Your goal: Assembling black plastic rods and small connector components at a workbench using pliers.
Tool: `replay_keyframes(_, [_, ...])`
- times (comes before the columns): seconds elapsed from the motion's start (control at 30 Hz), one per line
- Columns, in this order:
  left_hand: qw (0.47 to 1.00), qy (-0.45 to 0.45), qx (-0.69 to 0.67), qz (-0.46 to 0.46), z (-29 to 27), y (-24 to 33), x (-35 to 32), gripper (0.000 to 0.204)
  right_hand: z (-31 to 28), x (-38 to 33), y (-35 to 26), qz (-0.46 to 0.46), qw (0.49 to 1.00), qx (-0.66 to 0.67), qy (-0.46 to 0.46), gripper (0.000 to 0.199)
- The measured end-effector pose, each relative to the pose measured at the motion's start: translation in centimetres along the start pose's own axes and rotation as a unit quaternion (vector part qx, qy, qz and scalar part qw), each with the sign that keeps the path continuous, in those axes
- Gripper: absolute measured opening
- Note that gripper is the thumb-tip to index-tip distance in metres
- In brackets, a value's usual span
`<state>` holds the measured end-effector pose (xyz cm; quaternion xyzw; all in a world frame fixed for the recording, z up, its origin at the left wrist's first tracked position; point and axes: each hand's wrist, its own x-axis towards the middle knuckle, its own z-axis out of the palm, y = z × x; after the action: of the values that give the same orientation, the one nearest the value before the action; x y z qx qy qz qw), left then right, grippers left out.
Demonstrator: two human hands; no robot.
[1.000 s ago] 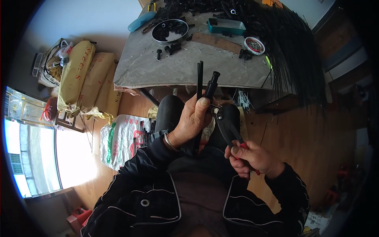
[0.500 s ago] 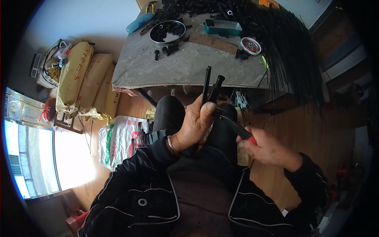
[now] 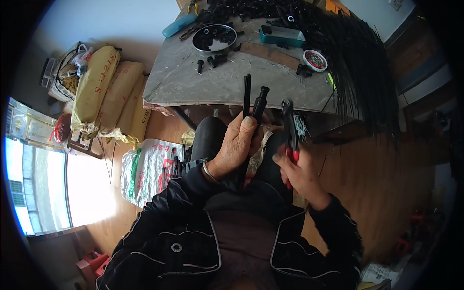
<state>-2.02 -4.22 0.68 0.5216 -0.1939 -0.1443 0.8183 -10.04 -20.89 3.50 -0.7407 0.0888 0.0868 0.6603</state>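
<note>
Over my lap, my left hand (image 3: 239,140) is closed round thin black rods (image 3: 247,92) and a thicker black tubular piece with a flared end (image 3: 261,102). Both stick up above my fist, side by side and close to upright. My right hand (image 3: 303,174) grips a pair of pincers (image 3: 289,123) by their red handles. Their dark rounded head points up, to the right of the tubular piece and apart from it. A thin bit, maybe wire, shows beside my left thumb; too small to make out.
Ahead stands a grey table (image 3: 179,84) with a round tin of black parts (image 3: 215,50), a teal tray (image 3: 282,42), a small bowl of metal bits (image 3: 315,62) and a bundle of long black rods (image 3: 360,72). Filled sacks (image 3: 99,79) lean at left, near a white plastic bag (image 3: 147,169).
My right hand has drawn the pincers away from the pieces in my left hand and turned them upright. My left hand keeps its hold. The whole view has shifted slightly.
</note>
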Motion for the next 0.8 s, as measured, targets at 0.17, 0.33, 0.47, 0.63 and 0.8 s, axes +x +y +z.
replay_keyframes(0.17, [0.997,0.063,0.051,0.006,0.2,-0.1,-0.1,0.051,3.7,3.7,-1.4,-0.148,0.988,0.03,0.041,0.033])
replay_keyframes(0.33, [0.998,0.025,0.041,-0.031,-0.6,0.3,-0.2,0.05,4.4,4.6,-0.3,-0.18,0.977,0.075,0.088,0.036])
replay_keyframes(0.47, [1.0,0.012,0.006,-0.028,-0.4,0.7,-0.3,0.048,4.5,4.8,-0.2,-0.185,0.977,0.064,0.087,0.034])
replay_keyframes(0.63, [0.999,-0.021,0.003,-0.046,-1.2,0.0,-0.5,0.045,4.0,4.5,-1.3,-0.127,0.982,0.133,0.033,0.032])
replay_keyframes(0.8, [0.997,-0.052,-0.016,-0.048,-0.6,0.1,-0.3,0.042,2.9,4.1,-2.0,-0.059,0.992,0.111,-0.004,0.033])
